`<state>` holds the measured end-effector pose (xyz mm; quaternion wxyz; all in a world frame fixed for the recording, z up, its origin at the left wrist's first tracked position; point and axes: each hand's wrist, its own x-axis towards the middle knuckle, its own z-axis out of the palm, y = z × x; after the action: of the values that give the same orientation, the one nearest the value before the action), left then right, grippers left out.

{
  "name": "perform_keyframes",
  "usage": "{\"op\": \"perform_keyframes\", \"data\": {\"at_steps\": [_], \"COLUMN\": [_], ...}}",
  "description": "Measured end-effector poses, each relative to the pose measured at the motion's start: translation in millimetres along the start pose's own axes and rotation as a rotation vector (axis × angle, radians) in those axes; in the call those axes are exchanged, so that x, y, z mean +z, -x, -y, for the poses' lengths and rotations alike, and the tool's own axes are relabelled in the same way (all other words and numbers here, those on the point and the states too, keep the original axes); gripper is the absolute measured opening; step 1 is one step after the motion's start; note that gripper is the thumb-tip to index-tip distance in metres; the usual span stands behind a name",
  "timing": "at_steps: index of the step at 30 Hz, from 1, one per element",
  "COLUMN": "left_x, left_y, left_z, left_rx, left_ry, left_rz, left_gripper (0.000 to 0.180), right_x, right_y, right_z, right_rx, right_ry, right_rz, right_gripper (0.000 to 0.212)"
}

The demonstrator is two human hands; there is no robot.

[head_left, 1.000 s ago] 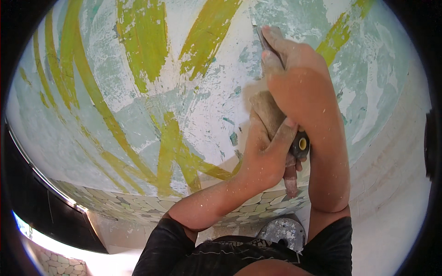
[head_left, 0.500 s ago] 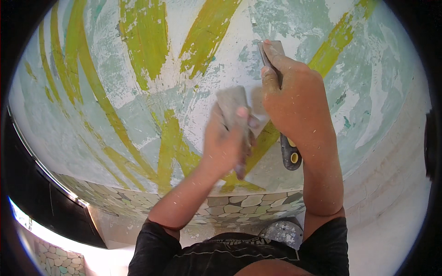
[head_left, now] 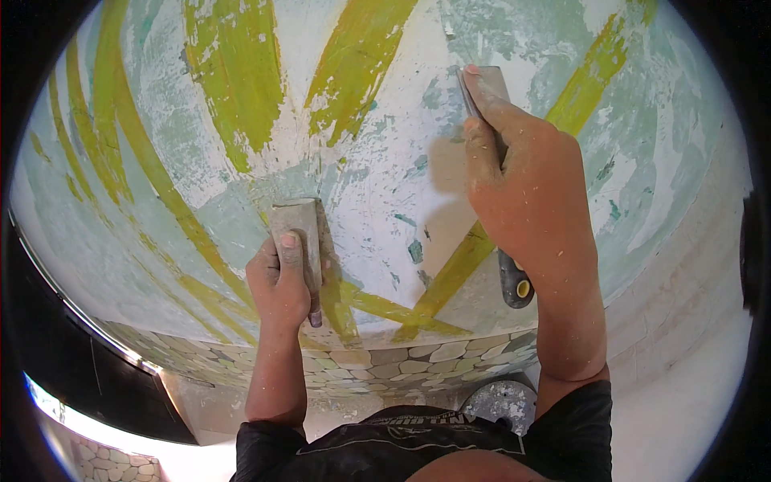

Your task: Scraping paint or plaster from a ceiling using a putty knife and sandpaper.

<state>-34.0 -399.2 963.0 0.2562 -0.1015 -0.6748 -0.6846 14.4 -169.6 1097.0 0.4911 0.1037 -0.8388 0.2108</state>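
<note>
My right hand [head_left: 534,177] is closed round a putty knife with a black and yellow handle [head_left: 516,285]. Its grey blade [head_left: 491,79] stands up past my fingers, close to the wall, and one finger lies along it. Lower and to the left, my left hand [head_left: 281,281] grips a second putty knife [head_left: 297,215], with a wide, smeared grey blade. My left thumb presses on its face, and a dark handle end shows below. The wall [head_left: 377,201] carries white filler, pale green patches and yellow-green stripes. Whether either blade touches the wall, I cannot tell.
Along the wall's foot runs a band of stone-patterned cladding [head_left: 401,360]. A round, spattered grey container [head_left: 504,402] stands below, near my right elbow. To the lower left is a dark panel [head_left: 96,377] with a bright edge. Plain pale wall [head_left: 666,321] curves off at right.
My left hand has moved left and down with its putty knife, away from the right hand. White filler it covered now shows. The right hand has shifted only slightly.
</note>
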Motion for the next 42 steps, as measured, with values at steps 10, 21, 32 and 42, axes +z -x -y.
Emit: {"op": "perform_keyframes", "data": {"at_steps": [10, 21, 32, 42], "left_x": [-2.9, -3.5, -6.3, -8.9], "left_y": [-11.4, -13.5, -10.7, -13.9], "left_z": [8.3, 14.8, 16.1, 20.3], "left_rx": [0.052, 0.037, 0.056, 0.072], "left_ry": [0.157, 0.229, 0.21, 0.234], "left_rz": [0.092, 0.103, 0.071, 0.112], "left_gripper": [0.054, 0.053, 0.056, 0.058], "right_x": [-0.6, 1.5, 6.8, 4.2], "right_y": [-7.2, -1.8, -5.0, -12.0], "right_z": [3.3, 7.4, 6.2, 11.5], "right_rx": [-0.059, -0.01, -0.099, -0.102], "right_ry": [0.044, 0.048, 0.071, 0.107], "right_rz": [-0.034, 0.024, -0.056, -0.047], "right_gripper": [0.033, 0.037, 0.036, 0.035]}}
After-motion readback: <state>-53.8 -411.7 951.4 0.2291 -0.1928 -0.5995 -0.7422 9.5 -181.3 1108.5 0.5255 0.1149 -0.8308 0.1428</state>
